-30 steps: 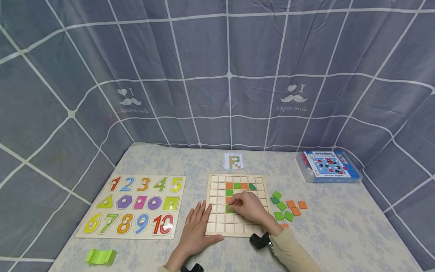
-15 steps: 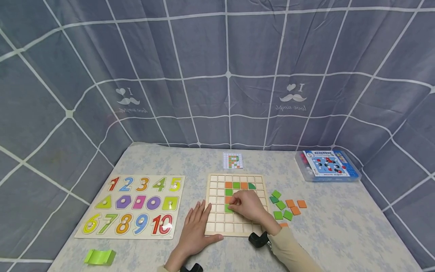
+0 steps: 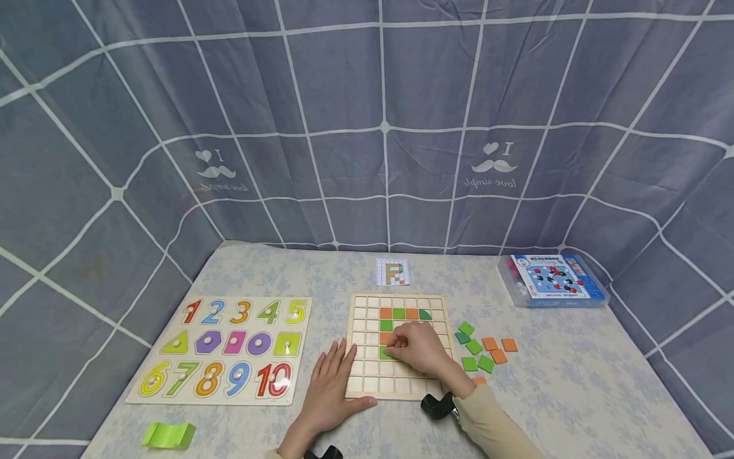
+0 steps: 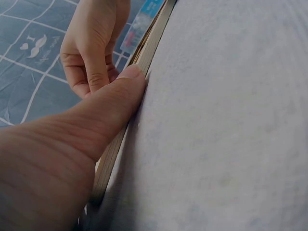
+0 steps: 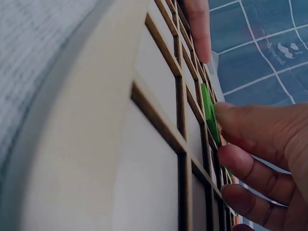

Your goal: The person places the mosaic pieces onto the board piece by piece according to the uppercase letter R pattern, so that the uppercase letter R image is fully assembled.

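A wooden grid board (image 3: 371, 384) lies mid-table, with orange and green tiles set along an upper row and down one column. My right hand (image 3: 423, 348) is over it, thumb and fingers at a green square tile (image 3: 385, 352) low in that column. In the right wrist view this green tile (image 5: 209, 110) sits slightly tilted in its cell, pinched at its edge by the thumb. My left hand (image 3: 325, 394) rests at the board's lower left corner, fingers extended along the left side. Its thumb (image 4: 113, 103) lies against the front edge in the left wrist view.
Loose green tiles (image 3: 473, 347) and orange tiles (image 3: 500, 356) lie right of the board. A pattern card (image 3: 392, 272) is behind it. A number puzzle (image 3: 229, 347) and a green holder (image 3: 169, 436) are at left. A clear plastic box (image 3: 555, 281) stands back right.
The view shifts very slightly. Both hands stay in place, the right at the same green tile and the left against the board.
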Available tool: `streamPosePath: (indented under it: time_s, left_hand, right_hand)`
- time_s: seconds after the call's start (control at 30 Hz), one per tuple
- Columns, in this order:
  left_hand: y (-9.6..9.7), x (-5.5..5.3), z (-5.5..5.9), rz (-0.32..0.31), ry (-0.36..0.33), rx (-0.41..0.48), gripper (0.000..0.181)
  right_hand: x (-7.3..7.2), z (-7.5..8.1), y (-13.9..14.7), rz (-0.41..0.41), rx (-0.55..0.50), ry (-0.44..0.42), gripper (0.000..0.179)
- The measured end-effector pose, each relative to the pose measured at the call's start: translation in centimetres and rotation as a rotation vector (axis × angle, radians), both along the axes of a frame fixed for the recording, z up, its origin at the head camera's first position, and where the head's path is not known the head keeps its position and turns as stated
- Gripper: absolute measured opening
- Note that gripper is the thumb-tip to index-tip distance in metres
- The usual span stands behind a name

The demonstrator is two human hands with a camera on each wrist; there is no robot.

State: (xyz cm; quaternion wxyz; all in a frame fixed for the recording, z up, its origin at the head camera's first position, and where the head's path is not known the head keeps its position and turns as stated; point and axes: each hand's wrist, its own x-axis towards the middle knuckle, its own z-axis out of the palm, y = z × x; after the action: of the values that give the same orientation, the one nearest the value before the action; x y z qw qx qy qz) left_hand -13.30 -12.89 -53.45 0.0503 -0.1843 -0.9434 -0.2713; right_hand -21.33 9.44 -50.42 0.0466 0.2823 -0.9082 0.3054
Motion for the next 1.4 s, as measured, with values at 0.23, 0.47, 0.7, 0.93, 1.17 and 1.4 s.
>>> streamPosePath:
  time_s: [0.23,0.47,0.7,0.93,1.17,1.4]
  left_hand:
    - [-0.1,0.0,-0.2,0.003,0.014,0.009,0.100]
    - [-0.1,0.2,0.1,0.012,-0.018,0.005,0.101]
    - [-0.2,0.2,0.1,0.014,-0.029,0.023,0.101]
    - [-0.3,0.3,-0.1,0.016,-0.011,0.020,0.102]
    - [-0.3,0.1,-0.1,0.020,-0.032,0.011,0.102]
    - [-0.1,0.1,0.0,0.006,-0.027,0.007,0.102]
  right_hand:
    - [0.0,0.4,0.8,-0.021,-0.088,-0.033,0.007]
    - [-0.2,1.5,2.8,-0.057,-0.150,0.053,0.005]
    - [-0.1,2.5,5.8,-0.172,-0.177,0.058,0.006]
    - [0.2,3.1,9.3,-0.284,-0.186,0.077,0.011]
    - [0.6,3.3,12.9,-0.404,-0.157,0.070,0.022]
    - [1.2,3.1,16.0,-0.488,-0.130,0.092,0.025]
